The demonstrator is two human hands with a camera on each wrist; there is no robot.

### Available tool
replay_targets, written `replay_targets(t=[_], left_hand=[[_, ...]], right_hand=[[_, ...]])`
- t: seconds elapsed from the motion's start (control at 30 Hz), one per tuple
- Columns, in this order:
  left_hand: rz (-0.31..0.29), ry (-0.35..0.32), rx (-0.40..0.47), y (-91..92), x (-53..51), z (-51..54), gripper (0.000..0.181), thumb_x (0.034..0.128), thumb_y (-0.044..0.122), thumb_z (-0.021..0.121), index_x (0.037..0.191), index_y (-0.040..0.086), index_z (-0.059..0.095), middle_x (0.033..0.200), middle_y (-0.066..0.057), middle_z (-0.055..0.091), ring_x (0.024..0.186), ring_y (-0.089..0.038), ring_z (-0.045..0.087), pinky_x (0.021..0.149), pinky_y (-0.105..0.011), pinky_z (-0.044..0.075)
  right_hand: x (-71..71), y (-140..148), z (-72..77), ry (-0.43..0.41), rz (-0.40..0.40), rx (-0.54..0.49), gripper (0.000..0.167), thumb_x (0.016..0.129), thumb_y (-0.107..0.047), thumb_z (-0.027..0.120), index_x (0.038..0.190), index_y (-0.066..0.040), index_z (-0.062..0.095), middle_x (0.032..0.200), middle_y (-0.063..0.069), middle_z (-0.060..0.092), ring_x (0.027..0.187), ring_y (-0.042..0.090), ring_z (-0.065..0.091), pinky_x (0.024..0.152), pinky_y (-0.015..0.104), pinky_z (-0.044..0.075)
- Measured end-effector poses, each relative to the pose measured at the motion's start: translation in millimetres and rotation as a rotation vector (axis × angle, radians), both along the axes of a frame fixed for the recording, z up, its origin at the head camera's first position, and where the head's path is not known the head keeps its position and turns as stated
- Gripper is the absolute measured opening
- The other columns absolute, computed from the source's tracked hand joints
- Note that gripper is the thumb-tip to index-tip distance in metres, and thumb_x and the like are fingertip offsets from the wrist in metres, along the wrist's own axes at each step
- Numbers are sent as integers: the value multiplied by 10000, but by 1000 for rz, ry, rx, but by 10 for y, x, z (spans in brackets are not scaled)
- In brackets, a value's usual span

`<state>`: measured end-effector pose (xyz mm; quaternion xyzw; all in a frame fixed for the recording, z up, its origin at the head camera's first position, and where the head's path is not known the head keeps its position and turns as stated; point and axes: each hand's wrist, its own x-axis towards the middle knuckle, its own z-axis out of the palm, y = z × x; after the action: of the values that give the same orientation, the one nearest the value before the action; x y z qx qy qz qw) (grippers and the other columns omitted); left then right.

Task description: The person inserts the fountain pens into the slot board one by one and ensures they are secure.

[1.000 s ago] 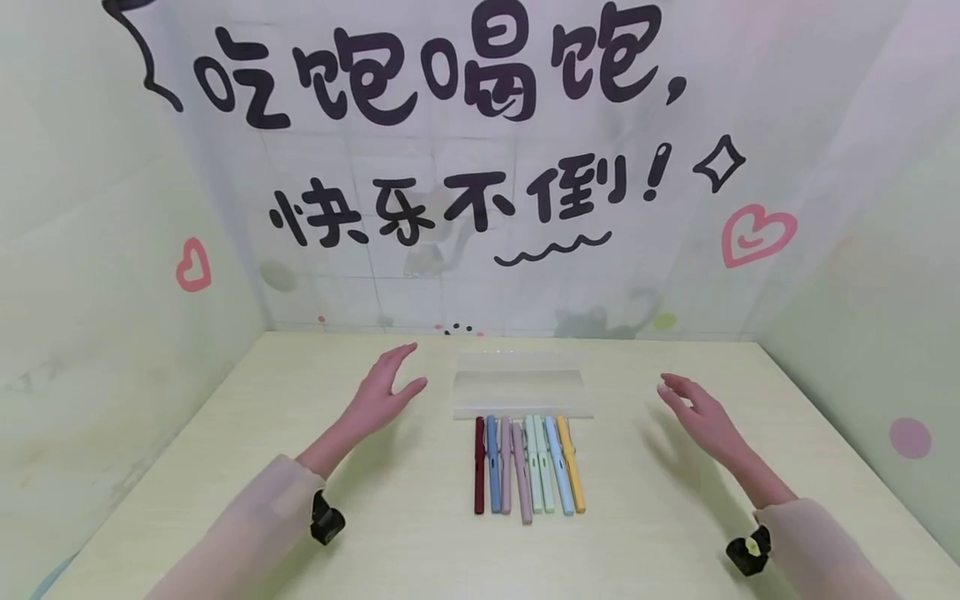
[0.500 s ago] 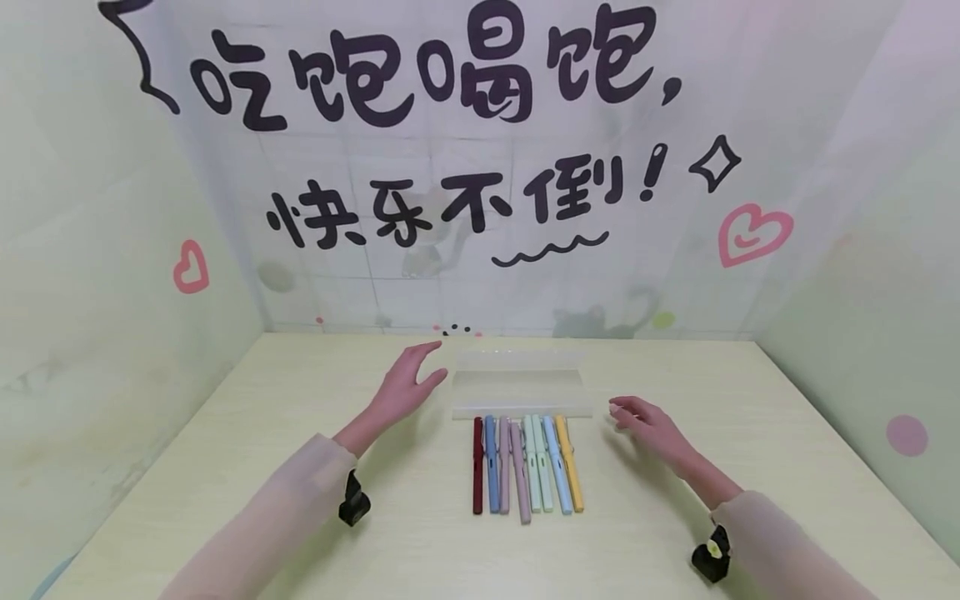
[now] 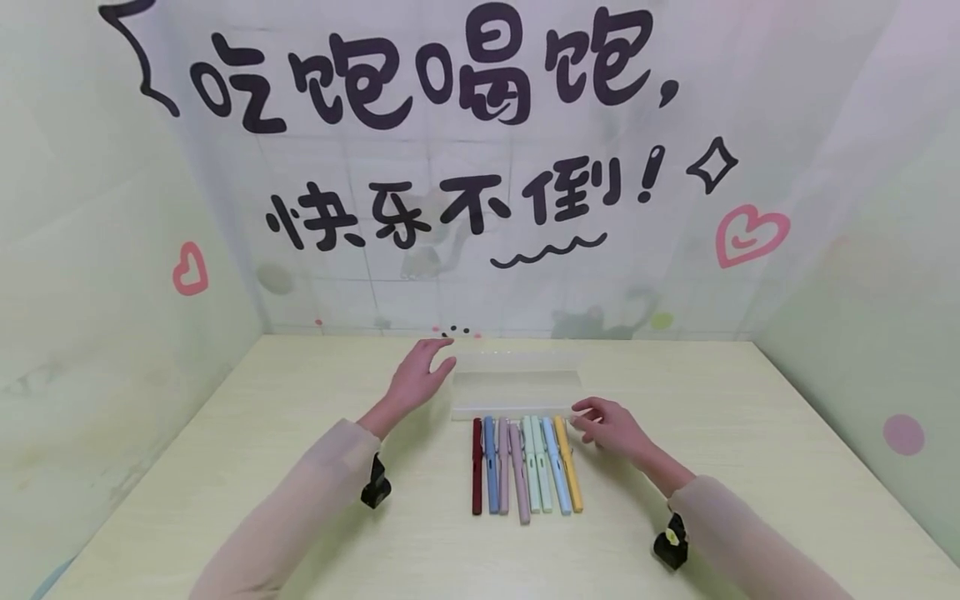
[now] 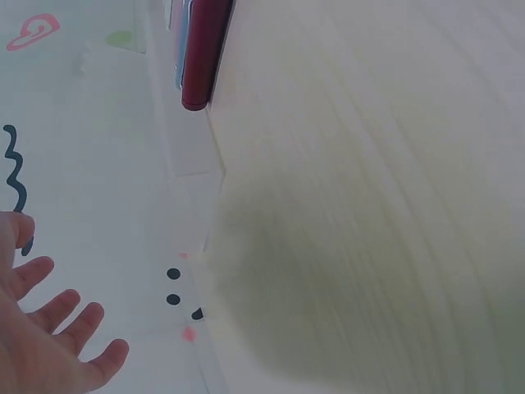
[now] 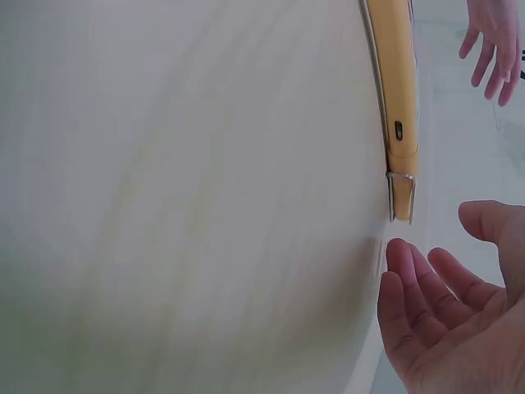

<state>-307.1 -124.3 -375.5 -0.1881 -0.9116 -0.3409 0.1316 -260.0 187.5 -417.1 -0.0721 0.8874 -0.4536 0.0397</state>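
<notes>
Several pens lie side by side, from a dark red pen point(image 3: 477, 467) at the left to a yellow pen point(image 3: 569, 464) at the right. Behind them is a translucent case point(image 3: 517, 383). My left hand point(image 3: 417, 377) is just beside the case's left edge, fingers apart and holding nothing; the left wrist view shows it with the dark red pen point(image 4: 205, 53). My right hand point(image 3: 617, 427), relaxed and without anything in it, is close to the case's front right corner and the top of the yellow pen, also seen in the right wrist view point(image 5: 398, 98). Contact there cannot be told.
A pale wooden tabletop point(image 3: 300, 392) extends around the pens. Behind it stands a white printed backdrop point(image 3: 465, 292) with large dark characters, and pale side panels point(image 3: 97, 250) rise at left and right. A black wrist camera point(image 3: 376, 483) sits under the left sleeve, another point(image 3: 671, 543) under the right.
Both hands have moved inward toward the case, the left rightward and the right leftward by a larger distance. The pens and case lie as before.
</notes>
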Motion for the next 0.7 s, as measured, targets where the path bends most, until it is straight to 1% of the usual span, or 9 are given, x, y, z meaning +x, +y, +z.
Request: replay_targets(t=[0.17,0.27,0.4,0.53,0.7], left_hand=[[43,-15,5,22,-48,-17,377,919,227,468,1232,20,485,1224,-182,446,1118,-308,418,895,-455,349],[64,-29,6,35,-67,-25,351,920,219,464,1208,23,509,1205,-175,468,1082,-306,448,863,-451,376],[75,-47,7,54,-84,-34,328,922,216,463,1184,33,532,1180,-161,492,1029,-296,486,823,-429,410],[70,-54,13,86,-101,-40,315,921,213,466,1167,31,544,1162,-156,507,1005,-302,503,816,-424,417],[88,-76,17,129,-122,-47,309,920,223,463,1156,45,553,1150,-139,517,997,-292,512,812,-416,422]], right_hand=[[0,-106,4,4,-16,39,271,816,-190,628,1013,-11,574,772,46,580,586,156,556,515,273,451],[2,-154,-5,7,-21,68,236,810,-177,632,983,-23,587,723,33,563,553,151,540,496,267,436],[-1,-204,-13,18,-10,120,217,802,-166,642,970,-39,590,667,23,536,516,148,512,486,260,419],[10,-233,-10,30,3,175,227,790,-158,656,972,-46,580,640,17,521,499,142,495,482,254,409],[31,-239,8,31,13,200,271,781,-153,662,999,-18,576,633,23,511,488,137,493,478,251,413]])
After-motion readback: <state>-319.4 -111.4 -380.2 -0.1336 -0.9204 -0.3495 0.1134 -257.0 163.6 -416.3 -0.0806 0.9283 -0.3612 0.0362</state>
